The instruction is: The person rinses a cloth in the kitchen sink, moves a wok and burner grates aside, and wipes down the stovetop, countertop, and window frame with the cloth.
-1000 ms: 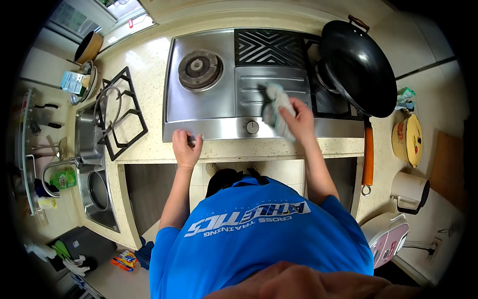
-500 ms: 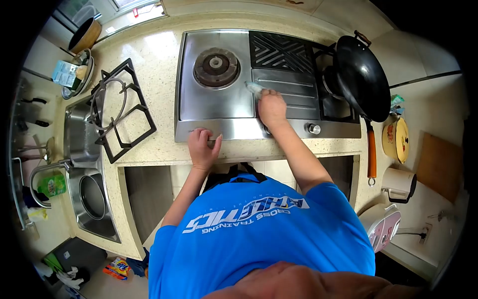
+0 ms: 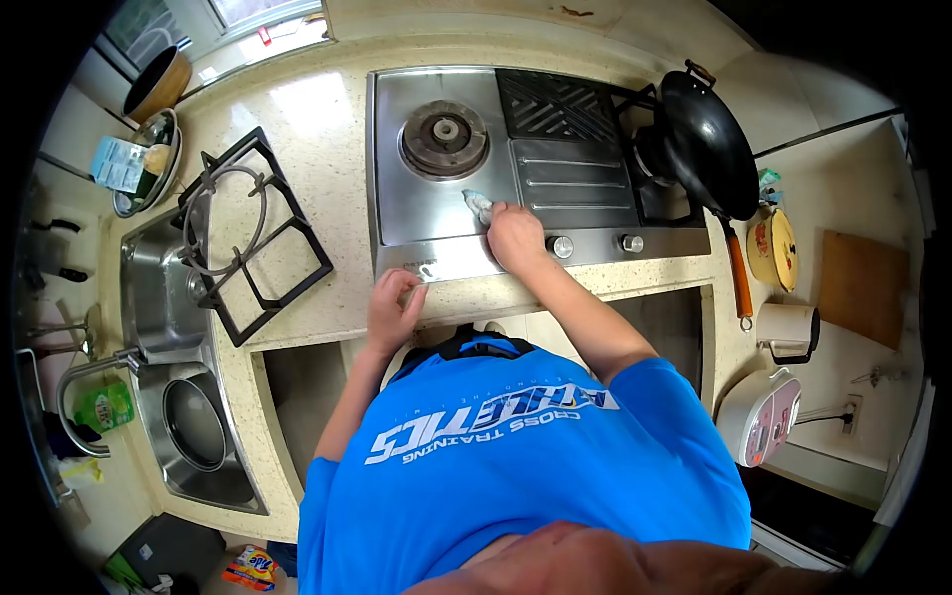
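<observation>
My right hand is closed on a crumpled pale cloth, pressed to the steel panel of the gas stove in front of the left burner. At the stove's front left edge rests my left hand, holding nothing, its fingers loosely bent and the thumb apart. Two control knobs show to the right of my right wrist. The black pan support from this burner lies on the counter at the left.
A black wok with a wooden handle sits on the right burner. Left are a double sink with a round pan and a bowl of packets. A yellow pot, a kettle and a rice cooker line the right.
My right hand has moved left with the cloth, from the ridged middle panel onto the left burner's panel. My left hand stays at the front edge. The camera view has shifted slightly.
</observation>
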`<state>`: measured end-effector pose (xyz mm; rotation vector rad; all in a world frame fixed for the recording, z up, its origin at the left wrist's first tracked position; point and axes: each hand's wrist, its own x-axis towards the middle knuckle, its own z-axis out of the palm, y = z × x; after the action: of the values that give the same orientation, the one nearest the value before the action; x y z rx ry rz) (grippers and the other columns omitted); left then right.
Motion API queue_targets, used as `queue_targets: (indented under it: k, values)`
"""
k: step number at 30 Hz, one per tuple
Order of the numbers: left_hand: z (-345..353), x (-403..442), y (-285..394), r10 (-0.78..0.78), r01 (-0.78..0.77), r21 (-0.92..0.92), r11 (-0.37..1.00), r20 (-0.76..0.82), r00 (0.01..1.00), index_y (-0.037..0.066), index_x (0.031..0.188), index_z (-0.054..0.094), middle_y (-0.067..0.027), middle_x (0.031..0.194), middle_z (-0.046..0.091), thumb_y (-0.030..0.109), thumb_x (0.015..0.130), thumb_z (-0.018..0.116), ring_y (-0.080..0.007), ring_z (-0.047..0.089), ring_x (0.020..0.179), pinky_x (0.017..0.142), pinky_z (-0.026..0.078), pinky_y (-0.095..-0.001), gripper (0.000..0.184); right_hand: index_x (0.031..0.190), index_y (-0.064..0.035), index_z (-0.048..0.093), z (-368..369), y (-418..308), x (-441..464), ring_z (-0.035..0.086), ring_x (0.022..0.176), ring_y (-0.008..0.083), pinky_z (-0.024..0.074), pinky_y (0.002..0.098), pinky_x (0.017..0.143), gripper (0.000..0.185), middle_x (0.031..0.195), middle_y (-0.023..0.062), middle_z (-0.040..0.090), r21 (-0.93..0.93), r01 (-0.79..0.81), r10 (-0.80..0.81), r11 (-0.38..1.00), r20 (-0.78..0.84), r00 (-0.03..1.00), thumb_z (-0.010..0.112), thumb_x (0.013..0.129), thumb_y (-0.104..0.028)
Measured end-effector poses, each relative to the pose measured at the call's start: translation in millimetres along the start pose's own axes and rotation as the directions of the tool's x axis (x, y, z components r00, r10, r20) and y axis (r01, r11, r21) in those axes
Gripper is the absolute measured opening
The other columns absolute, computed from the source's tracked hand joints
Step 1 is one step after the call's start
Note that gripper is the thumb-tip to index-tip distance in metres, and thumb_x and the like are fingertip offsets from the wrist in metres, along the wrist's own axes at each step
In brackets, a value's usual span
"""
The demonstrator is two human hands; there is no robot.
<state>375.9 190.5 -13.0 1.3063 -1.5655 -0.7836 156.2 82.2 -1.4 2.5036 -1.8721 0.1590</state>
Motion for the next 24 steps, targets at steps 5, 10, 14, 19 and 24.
queue_targets:
  k: [5,10,14,19,24]
  values:
    - [-14.9,-1.9,-11.0,-0.082,0.086,-0.117,0.989,0.038,0.996,0.002,0.09,0.057,-0.0085,0.08,0.058,0.006,0.08,0.066,-0.0164,0.056,0.074,0.064,0.046,-0.0277,0.014,0.103,-0.0012,0.061,-3.1,-27.6,10.8,0.066,0.081,0.0196,0.0525,0.0331,0.072,0.022,0.09,0.0098,0.068,0.814,-0.253,-0.001,0.522,0.297,0.955,0.053,0.088,-0.015]
    - [-28.8,-4.2,-9.5,-0.211,0.197,-0.314,0.929,-0.009,0.977,0.002,0.098,0.058,-0.0054,0.087,0.059,0.005,0.081,0.065,-0.0101,0.055,0.077,0.062,0.045,-0.0242,0.018,0.119,-0.0027,0.056,-4.0,-95.3,-18.5,0.063,0.094,0.0149,0.0518,0.0291,0.082,0.03,0.106,0.0069,0.064,0.678,-0.638,-0.324,-0.365,0.55,0.77,0.054,0.093,-0.016]
    - [-34.7,4.1,17.5,-0.329,0.22,-0.478,0.85,-0.156,0.931,0.003,0.101,0.059,-0.0023,0.091,0.057,0.001,0.081,0.061,-0.0088,0.052,0.076,0.061,0.043,-0.0206,0.02,0.125,-0.002,0.05,-15.8,-101.3,-18.5,0.054,0.112,0.0164,0.0449,0.0337,0.095,0.037,0.119,0.0099,0.058,0.473,-0.649,-0.502,-0.596,0.412,0.761,0.052,0.095,-0.023]
    - [-60.3,29.3,-12.8,-0.167,0.094,-0.371,0.924,-0.171,0.971,0.003,0.099,0.059,-0.0004,0.087,0.056,-0.007,0.085,0.048,-0.0047,0.049,0.067,0.055,0.039,-0.0179,0.02,0.12,-0.0059,0.057,-59.7,-55.9,-3.1,0.061,0.098,0.0115,0.0495,0.0238,0.082,0.03,0.107,0.0056,0.065,0.893,-0.442,-0.116,-0.085,0.432,0.894,0.054,0.095,-0.022]
    - [-43.4,47.9,-18.1,-0.167,0.12,-0.39,0.913,-0.089,0.982,0.004,0.1,0.059,-0.0015,0.09,0.059,-0.008,0.084,0.049,-0.007,0.054,0.076,0.064,0.044,-0.019,0.022,0.097,-0.0018,0.061,10.1,20.0,-14.0,0.064,0.075,0.015,0.0497,0.0262,0.066,0.012,0.084,0.0069,0.068,0.931,-0.241,0.491,0.274,0.08,0.868,0.054,0.09,-0.009]
